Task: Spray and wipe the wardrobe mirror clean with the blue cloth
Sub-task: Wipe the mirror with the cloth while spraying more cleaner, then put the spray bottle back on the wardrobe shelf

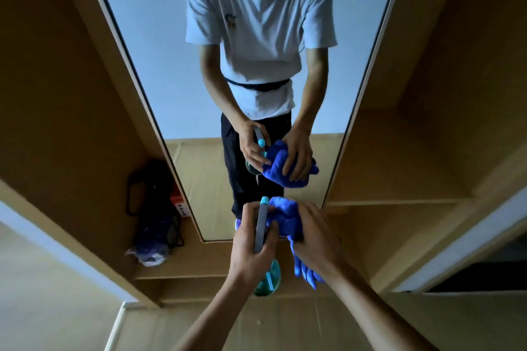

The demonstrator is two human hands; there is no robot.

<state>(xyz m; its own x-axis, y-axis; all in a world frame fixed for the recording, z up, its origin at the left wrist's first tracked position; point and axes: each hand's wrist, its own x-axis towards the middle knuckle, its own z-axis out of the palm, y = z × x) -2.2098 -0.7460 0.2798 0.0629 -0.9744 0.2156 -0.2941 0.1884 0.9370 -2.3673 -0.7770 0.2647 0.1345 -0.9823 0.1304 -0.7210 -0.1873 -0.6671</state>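
Observation:
The tall wardrobe mirror (pixel 159 45) stands straight ahead and reflects a person in a white T-shirt. My left hand (pixel 251 248) grips a spray bottle (pixel 261 229) with a grey head, a teal nozzle and a green-tinted body hanging below the fist. The nozzle points toward the mirror's lower part. My right hand (pixel 316 232) holds the bunched blue cloth (pixel 285 216) just right of the bottle, with a loose end dangling under the wrist. Both hands are close together in front of the mirror's bottom edge.
Wooden wardrobe panels (pixel 57 94) flank the mirror on both sides. A dark bag with an orange box and a crumpled plastic bag (pixel 155 222) sits on the low shelf at the left. A wooden ledge (pixel 399 202) runs to the right.

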